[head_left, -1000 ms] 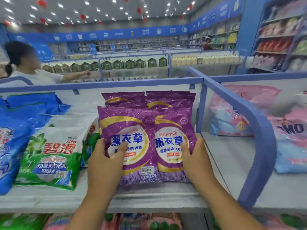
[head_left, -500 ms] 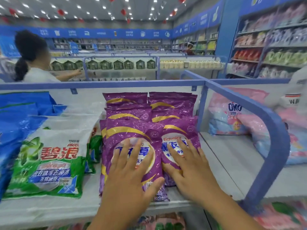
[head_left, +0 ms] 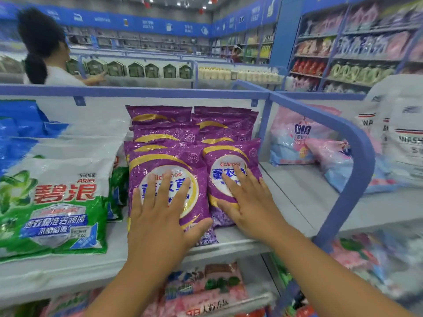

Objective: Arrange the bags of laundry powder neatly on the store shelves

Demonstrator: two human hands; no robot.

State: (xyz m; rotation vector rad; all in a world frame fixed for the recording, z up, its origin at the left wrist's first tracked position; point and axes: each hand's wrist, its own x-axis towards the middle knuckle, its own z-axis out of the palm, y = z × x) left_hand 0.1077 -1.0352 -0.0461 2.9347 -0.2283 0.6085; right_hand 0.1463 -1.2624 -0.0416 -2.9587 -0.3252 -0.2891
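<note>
Bare shelf point(head_left: 295, 191) lies open right of the purple bags point(head_left: 226, 156), up to the blue rail point(head_left: 357, 161). Left, the green bag point(head_left: 57, 202) crowds in; more purple bags stack behind.

Two front bags side by side on the shelf point(head_left: 231, 244), left front bag point(head_left: 169, 179) under the left hand point(head_left: 158, 223), right front bag point(head_left: 231, 170) under the right hand point(head_left: 251, 207). Behind them, more bags point(head_left: 194, 124) stacked toward the back rail point(head_left: 137, 91). Left of these, the Ariel bag point(head_left: 57, 202); right, past the divider point(head_left: 357, 161), the OMO bags point(head_left: 297, 138).
</note>
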